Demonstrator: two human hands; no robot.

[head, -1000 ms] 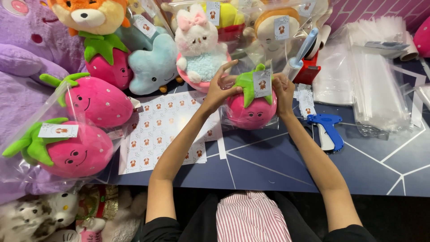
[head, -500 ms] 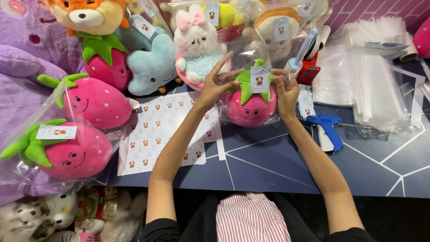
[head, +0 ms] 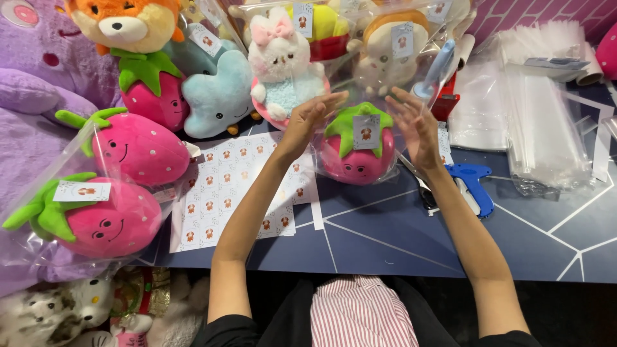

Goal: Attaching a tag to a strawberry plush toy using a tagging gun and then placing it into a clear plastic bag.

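Two bagged strawberry plushies [head: 109, 218] lie at the far left, beside a sticker sheet [head: 238, 186] on the blue surface [head: 385, 238]. The left hand [head: 307, 122] is spread, fingers straight, just left of the bagged strawberry [head: 358, 151] standing in the middle. The right hand [head: 414, 125] is spread too, just right of it. Whether either palm touches the clear bag cannot be told. A blue tagging gun [head: 472, 186] lies further right, then a stack of clear bags [head: 540, 128].
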